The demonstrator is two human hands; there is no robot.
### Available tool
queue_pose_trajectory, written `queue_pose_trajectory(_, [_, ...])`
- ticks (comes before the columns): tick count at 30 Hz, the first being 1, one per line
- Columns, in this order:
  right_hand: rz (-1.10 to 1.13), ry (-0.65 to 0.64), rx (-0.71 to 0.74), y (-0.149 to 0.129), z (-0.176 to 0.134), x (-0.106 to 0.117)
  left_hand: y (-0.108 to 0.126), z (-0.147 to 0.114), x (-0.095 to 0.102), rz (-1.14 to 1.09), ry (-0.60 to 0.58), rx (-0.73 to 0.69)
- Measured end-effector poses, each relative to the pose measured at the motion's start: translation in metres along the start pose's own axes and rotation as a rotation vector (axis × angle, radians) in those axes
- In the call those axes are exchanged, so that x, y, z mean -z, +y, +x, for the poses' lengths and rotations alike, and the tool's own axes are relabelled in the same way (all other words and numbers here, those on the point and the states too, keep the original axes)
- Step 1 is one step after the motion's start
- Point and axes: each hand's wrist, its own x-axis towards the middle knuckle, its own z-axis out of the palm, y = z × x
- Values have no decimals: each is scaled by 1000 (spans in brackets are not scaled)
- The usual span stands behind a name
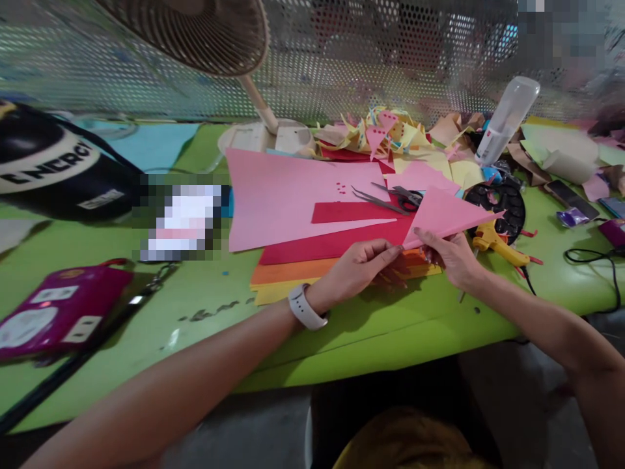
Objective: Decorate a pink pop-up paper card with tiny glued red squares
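Observation:
A pink paper (pixel 439 216), folded into a triangular shape, is held up between both hands over the table's front half. My left hand (pixel 359 268), with a white band on its wrist, pinches the paper's lower left corner. My right hand (pixel 452 259) grips its lower folded edge, thumb on top; some fingers are hidden beneath. Just behind the paper lie scissors (pixel 403 197) with dark handles, partly covered by it. Under them are a large pink sheet (pixel 283 195), a red sheet (pixel 312 246), and orange sheets (pixel 276 273).
A yellow glue gun (pixel 500 244) lies at the right beside a black round tray (pixel 510 208). Behind stand a fan (pixel 263 111), paper scraps (pixel 400 133) and a clear bottle (pixel 508 120). At left are a lit phone (pixel 188 218), a purple power strip (pixel 63 306) and a black bag (pixel 63 163).

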Motion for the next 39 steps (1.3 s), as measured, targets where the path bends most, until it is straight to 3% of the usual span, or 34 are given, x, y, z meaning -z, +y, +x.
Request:
queue_pose_trajectory(6, [1, 35, 21, -3, -2, -3, -2, -2, -1, 92, -60, -50])
queue_pose_trajectory(13, [62, 49, 49, -1, 0, -4, -2, -2, -2, 63, -73, -9])
queue_pose_trajectory(17, [31, -6, 20, -2, -2, -5, -3, -1, -1, 29, -78, 35])
queue_pose_trajectory(22, [12, -137, 86, -4, -7, -7, -4, 1, -3, -2, -72, 39])
queue_pose_trajectory(28, [0, -206, 84, -6, -11, -8, -5, 3, -3, 95, -61, -23])
queue_pose_trajectory(39, [-11, -160, -2, -3, -5, -8, -6, 0, -3, 190, 7, -139])
